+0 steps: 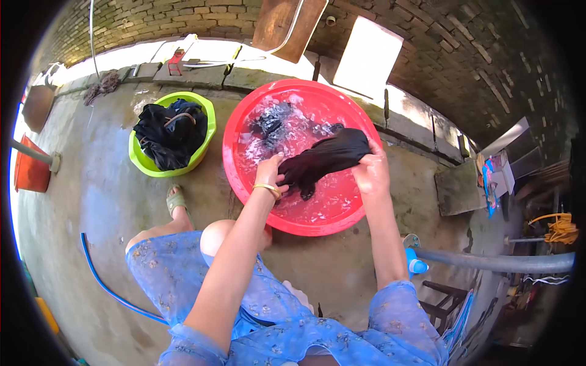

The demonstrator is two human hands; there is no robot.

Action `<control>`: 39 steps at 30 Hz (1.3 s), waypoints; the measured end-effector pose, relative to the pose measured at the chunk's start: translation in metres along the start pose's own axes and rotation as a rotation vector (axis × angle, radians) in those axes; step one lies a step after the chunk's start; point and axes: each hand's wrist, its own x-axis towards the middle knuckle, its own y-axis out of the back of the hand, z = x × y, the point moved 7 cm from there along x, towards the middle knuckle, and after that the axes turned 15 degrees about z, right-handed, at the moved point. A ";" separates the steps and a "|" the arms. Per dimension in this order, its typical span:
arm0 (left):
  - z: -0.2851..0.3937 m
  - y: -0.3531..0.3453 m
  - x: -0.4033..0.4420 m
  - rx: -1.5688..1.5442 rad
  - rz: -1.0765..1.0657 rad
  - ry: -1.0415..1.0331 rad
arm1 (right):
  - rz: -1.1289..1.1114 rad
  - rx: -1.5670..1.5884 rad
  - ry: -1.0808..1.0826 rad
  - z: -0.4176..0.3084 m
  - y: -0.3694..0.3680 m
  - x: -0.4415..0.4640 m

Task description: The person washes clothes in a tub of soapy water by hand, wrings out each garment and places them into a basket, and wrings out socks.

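Note:
A black wet garment (326,157) is stretched between my two hands above a large red basin (244,91). My left hand (270,174), with a gold bangle at its wrist, grips the garment's left end. At the other end, near the basin's right rim, my right hand (372,171) is closed on the cloth. Soapy water (317,204) with white suds lies in the basin. Another dark piece of clothing (273,125) is partly under the water at the back left. The garment's exact kind cannot be made out.
Left of the red basin stands a lime green basin (210,131) heaped with dark clothes (171,131). A blue hose (110,287) lies on the concrete floor. An orange bucket (30,165) is at far left, a metal pole (500,261) at right. A brick wall (152,27) runs behind.

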 end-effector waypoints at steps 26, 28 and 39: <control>-0.008 -0.063 -0.041 -0.653 -0.530 0.296 | 0.317 0.459 -0.225 0.166 0.136 0.053; -0.014 -0.070 -0.058 -0.650 -0.615 0.331 | 0.389 0.569 -0.325 0.223 0.129 0.043; 0.003 -0.071 -0.076 -0.333 -0.689 0.157 | 0.161 0.388 -0.434 0.152 0.114 0.105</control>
